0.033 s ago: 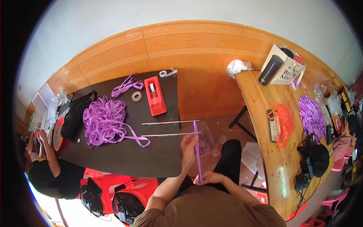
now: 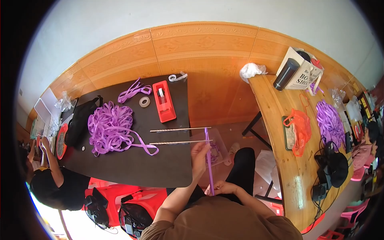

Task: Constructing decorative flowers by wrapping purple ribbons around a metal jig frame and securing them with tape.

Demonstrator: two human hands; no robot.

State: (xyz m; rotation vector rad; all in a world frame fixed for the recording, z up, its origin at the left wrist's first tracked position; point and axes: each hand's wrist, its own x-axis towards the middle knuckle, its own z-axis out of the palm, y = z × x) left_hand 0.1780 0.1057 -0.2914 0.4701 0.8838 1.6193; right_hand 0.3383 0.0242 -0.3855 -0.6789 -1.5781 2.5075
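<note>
A purple ribbon (image 2: 210, 170) runs across the far tips of two thin wooden sticks (image 2: 180, 129) that jut past the right edge of the dark table. My left hand (image 2: 198, 158) is closed beside the nearer stick, its fingertips pinching the ribbon just below it. Close to my body, my right hand (image 2: 223, 188) grips the ribbon's lower end between its fingers. Twisted markings show along both sticks. A large heap of purple ribbon (image 2: 110, 128) lies on the table to the left, with one loop trailing toward the sticks.
On the dark table (image 2: 160, 170) stand a red tape dispenser (image 2: 164, 102) and a tape roll (image 2: 144, 102). Below the stick tips is a clear plastic bin (image 2: 219, 154) holding purple scraps. A wooden table (image 2: 294, 172) with bags and cables stands right. Another person (image 2: 60, 188) sits left.
</note>
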